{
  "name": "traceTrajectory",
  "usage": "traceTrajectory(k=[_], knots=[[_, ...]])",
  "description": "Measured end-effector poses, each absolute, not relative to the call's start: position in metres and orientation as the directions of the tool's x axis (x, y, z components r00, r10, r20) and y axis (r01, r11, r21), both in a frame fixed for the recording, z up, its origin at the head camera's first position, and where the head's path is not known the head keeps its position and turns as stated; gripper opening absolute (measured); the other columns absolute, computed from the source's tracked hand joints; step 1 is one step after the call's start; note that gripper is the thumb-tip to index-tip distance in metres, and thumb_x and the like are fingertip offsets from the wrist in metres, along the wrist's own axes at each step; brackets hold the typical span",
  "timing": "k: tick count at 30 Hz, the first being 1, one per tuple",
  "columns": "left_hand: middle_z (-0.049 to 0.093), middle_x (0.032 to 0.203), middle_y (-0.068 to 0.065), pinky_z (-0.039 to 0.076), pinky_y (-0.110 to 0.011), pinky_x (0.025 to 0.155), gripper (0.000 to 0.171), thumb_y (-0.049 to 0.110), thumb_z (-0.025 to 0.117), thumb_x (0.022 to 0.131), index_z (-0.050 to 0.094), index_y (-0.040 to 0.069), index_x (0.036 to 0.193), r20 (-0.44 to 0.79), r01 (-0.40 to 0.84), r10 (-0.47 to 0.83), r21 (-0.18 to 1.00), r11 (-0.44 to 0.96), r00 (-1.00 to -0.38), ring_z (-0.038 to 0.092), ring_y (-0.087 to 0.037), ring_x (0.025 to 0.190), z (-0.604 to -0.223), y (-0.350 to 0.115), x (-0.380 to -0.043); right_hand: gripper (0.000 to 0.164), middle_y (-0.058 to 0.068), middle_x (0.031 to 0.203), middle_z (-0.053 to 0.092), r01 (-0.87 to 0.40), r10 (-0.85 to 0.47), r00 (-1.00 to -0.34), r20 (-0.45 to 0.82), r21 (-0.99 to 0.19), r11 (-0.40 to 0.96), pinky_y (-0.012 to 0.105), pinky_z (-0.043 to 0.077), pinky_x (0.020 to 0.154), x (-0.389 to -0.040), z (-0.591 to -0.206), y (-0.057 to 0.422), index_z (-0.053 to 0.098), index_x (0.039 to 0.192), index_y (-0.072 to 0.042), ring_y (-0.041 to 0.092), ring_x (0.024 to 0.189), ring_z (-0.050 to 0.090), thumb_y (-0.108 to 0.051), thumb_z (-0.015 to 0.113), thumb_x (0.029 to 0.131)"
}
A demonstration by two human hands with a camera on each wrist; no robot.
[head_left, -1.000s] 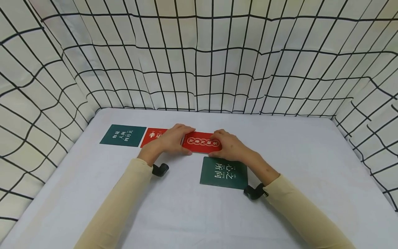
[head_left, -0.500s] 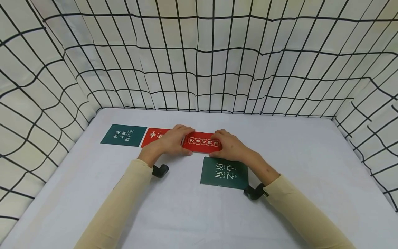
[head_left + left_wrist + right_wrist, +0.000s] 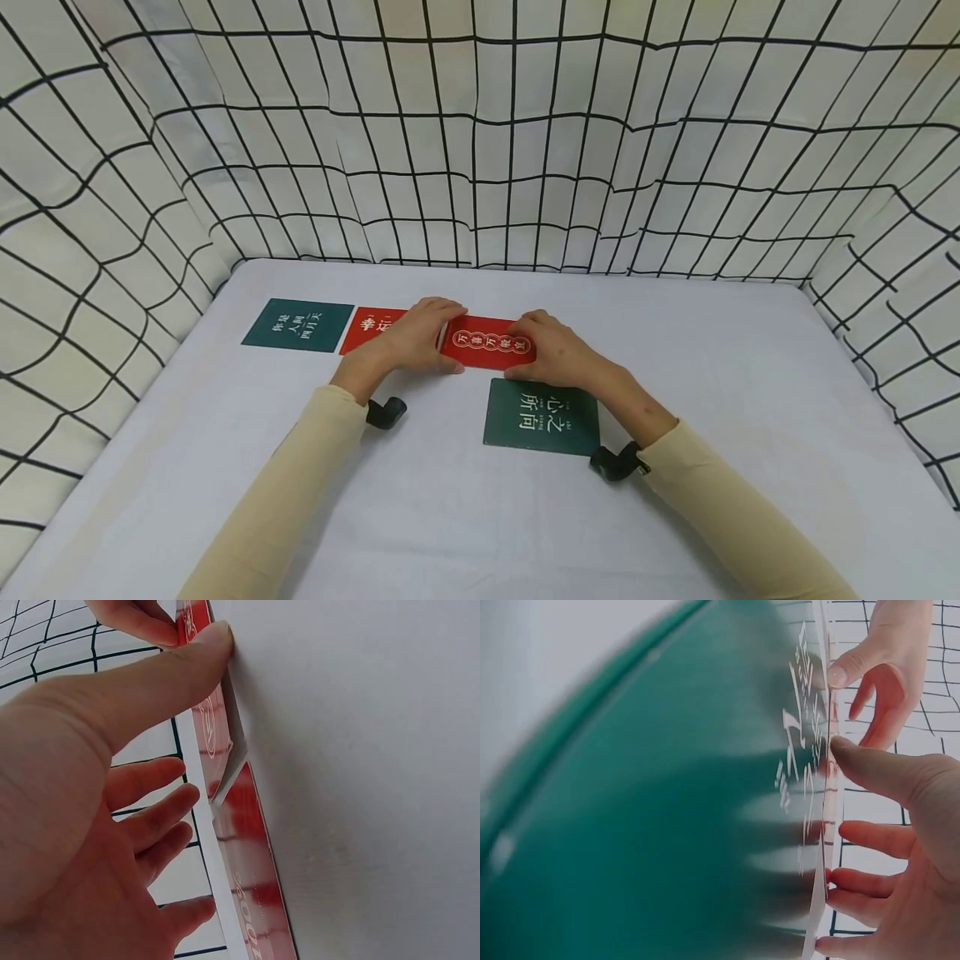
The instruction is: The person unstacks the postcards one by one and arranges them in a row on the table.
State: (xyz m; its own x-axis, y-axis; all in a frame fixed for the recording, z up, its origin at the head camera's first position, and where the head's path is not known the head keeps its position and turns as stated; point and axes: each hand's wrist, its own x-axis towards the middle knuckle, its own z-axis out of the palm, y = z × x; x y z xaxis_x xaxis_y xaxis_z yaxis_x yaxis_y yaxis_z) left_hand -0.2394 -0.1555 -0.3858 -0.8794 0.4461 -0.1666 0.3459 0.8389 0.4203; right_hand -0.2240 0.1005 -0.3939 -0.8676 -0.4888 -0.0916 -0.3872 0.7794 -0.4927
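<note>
A red card (image 3: 483, 354) with white characters in linked rings lies between both hands at the middle of the white table. My left hand (image 3: 411, 337) grips its left end and my right hand (image 3: 557, 353) its right end, thumbs on the near edge and fingers at the far edge. In the left wrist view, the card's left end (image 3: 214, 742) is tilted a little above the table, beside a second red card (image 3: 251, 862). That second card is partly hidden under my left hand in the head view.
A green card (image 3: 300, 326) adjoins the second red card at the far left. Another green card (image 3: 536, 425) lies nearer, below my right hand, and fills much of the right wrist view. White walls with a black grid (image 3: 495, 150) enclose the table's back and sides.
Both hands keep hold of the red card in nearly the same place. The other cards have not moved.
</note>
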Motion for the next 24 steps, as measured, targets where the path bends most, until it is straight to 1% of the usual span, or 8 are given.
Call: traceTrajectory(k=[6,10,13,18,24], knots=[[0.041,0.164,-0.013,0.046,-0.056,0.118,0.093,0.03,0.089,0.08,0.043,0.011,0.158,-0.117,0.366,0.445,0.408,0.837,-0.888,0.03,-0.034,0.156,-0.387,-0.156,-0.235,0.079,0.017,0.156,0.046,-0.362,-0.472,-0.876,-0.098,-0.513,0.779,0.051,0.058,0.104,-0.222,-0.395,0.106,0.056,0.148,-0.013,0.035,0.14,0.048,-0.033,0.087,0.079],[0.041,0.163,-0.012,0.051,-0.052,0.113,0.091,0.031,0.09,0.08,0.045,0.012,0.157,-0.109,0.364,0.442,0.411,0.836,-0.89,0.03,-0.032,0.156,-0.387,-0.155,-0.233,0.077,0.016,0.157,0.045,-0.343,-0.458,-0.883,-0.102,-0.528,0.777,0.053,0.057,0.106,-0.22,-0.395,0.109,0.055,0.149,-0.013,0.035,0.143,0.046,-0.033,0.086,0.081],[0.042,0.163,-0.01,0.054,-0.05,0.11,0.09,0.031,0.09,0.081,0.046,0.013,0.157,-0.105,0.364,0.44,0.411,0.836,-0.892,0.03,-0.03,0.156,-0.387,-0.153,-0.233,0.078,0.017,0.156,0.046,-0.342,-0.455,-0.886,-0.094,-0.531,0.775,0.052,0.058,0.104,-0.218,-0.394,0.113,0.054,0.149,-0.012,0.035,0.142,0.047,-0.033,0.086,0.081],[0.045,0.161,-0.01,0.053,-0.051,0.111,0.086,0.029,0.09,0.08,0.05,0.013,0.154,-0.062,0.389,0.445,0.388,0.835,-0.893,0.033,-0.031,0.154,-0.387,-0.15,-0.229,0.077,0.018,0.154,0.047,-0.344,-0.457,-0.885,-0.086,-0.54,0.768,0.052,0.059,0.103,-0.215,-0.394,0.119,0.053,0.15,-0.009,0.036,0.141,0.047,-0.032,0.085,0.083],[0.047,0.16,-0.007,0.049,-0.052,0.115,0.084,0.031,0.09,0.08,0.052,0.015,0.153,-0.012,0.416,0.456,0.386,0.823,-0.89,0.035,-0.029,0.153,-0.392,-0.145,-0.223,0.075,0.017,0.153,0.048,-0.337,-0.457,-0.884,-0.102,-0.538,0.773,0.054,0.057,0.105,-0.211,-0.395,0.125,0.052,0.15,-0.011,0.035,0.141,0.047,-0.033,0.084,0.085]])
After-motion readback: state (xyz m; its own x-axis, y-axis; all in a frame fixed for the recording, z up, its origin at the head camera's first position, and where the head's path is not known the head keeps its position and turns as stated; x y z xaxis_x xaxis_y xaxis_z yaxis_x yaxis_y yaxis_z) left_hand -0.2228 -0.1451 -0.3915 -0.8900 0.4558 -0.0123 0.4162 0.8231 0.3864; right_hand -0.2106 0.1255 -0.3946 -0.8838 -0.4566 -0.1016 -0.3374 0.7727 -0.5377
